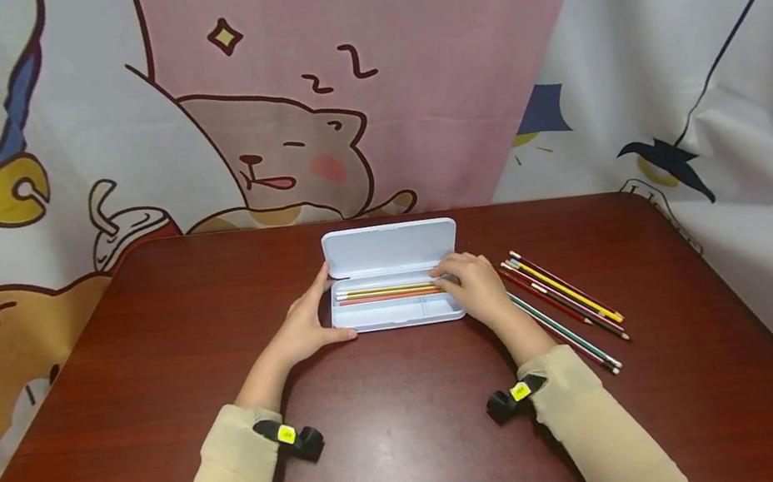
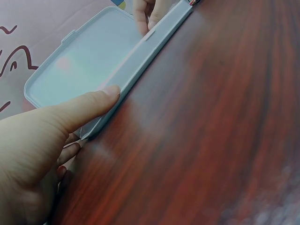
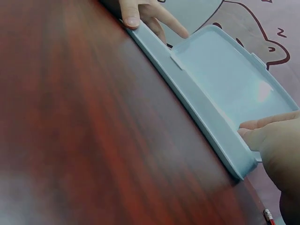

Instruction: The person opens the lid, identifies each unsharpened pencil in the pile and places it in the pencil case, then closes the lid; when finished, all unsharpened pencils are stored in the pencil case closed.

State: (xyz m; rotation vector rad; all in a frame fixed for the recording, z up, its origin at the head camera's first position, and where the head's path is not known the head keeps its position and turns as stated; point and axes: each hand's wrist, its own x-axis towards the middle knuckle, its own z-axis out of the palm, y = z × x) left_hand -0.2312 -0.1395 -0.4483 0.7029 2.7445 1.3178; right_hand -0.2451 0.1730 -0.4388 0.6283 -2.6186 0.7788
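A white pencil case [image 1: 400, 324] lies on the table with its lid [image 1: 391, 247] raised at the back. Several pencils [image 1: 387, 291] lie lengthwise in its tray, their right ends covered by a hand. My left hand [image 1: 305, 325] grips the left end of the case, its thumb on the front edge and its fingers round the side and back. My right hand [image 1: 477, 284] reaches over the right end, fingertips inside the tray at the pencils; I cannot tell whether they pinch one. In the right wrist view the case wall [image 3: 187, 108] hides the pencils below those fingertips.
To the right of the case, several loose pencils [image 1: 569, 288] lie slantwise on the brown table [image 1: 403, 441], some of them close beside my right forearm. A printed cloth [image 1: 437, 81] hangs behind the table's far edge.
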